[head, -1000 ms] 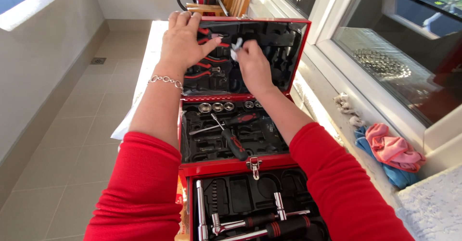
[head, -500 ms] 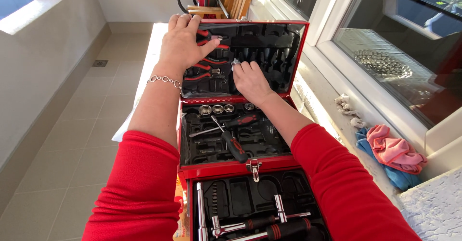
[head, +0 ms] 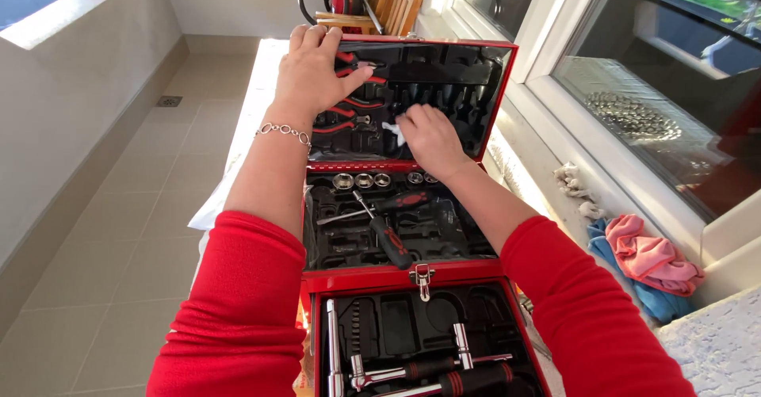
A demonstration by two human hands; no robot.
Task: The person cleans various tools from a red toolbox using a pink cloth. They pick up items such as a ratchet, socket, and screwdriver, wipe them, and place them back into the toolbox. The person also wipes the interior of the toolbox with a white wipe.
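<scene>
A red metal tool case (head: 412, 276) stands open in front of me, its lid (head: 501, 88) raised upright. My left hand (head: 315, 72) rests flat on the lid's top left edge, over red-handled pliers (head: 342, 113) held in the black lining. My right hand (head: 428, 137) presses a small white cloth (head: 392, 130) against the lid's black tool tray. Below lie several sockets (head: 363, 180) and a red-and-black screwdriver (head: 386, 234). The front tray holds ratchet handles (head: 444, 375).
A windowsill (head: 547, 207) runs along the right with a pink cloth (head: 650, 258) over a blue cloth (head: 646, 298). Wooden chair parts (head: 392, 1) stand behind the case. Tiled floor (head: 119, 207) lies on the left.
My right hand came down from the lid's upper middle to its lower part and has shifted slightly right with the white cloth. The left hand has stayed on the lid.
</scene>
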